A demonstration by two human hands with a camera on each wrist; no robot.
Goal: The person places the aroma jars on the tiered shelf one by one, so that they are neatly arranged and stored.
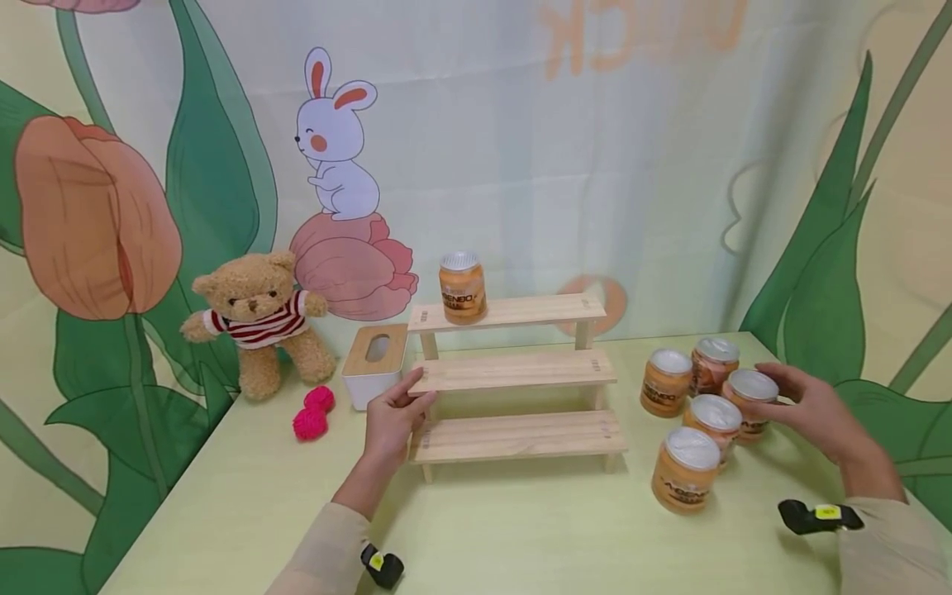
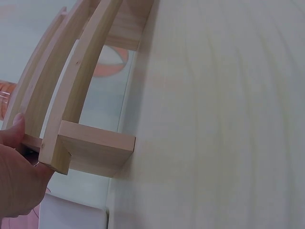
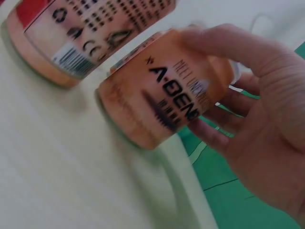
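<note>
Head view: can [image 3: 147, 90] pick-up, presumably.
Left hand [image 1: 392, 420]: shelf [image 1: 513, 372] end pinched.
Right hand [image 1: 816, 413]: can gripped.
Next lift: clearance from neighbouring cans [image 1: 684, 475] likely needed.

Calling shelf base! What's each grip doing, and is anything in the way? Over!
Left grip holding wooden rack at left end. Right grip around orange can. Upright can on top step. Other cans between held can and rack, maybe in the way.

top shelf [image 1: 535, 311]: silver-lidded jar [image 1: 463, 291] hogs left end, loads of room rightward
surface [image 1: 521, 529], back left corner: teddy bear [image 1: 262, 329], tissue box [image 1: 369, 383] blocking
back right corner: five jars [image 1: 664, 386] bunched up
</note>
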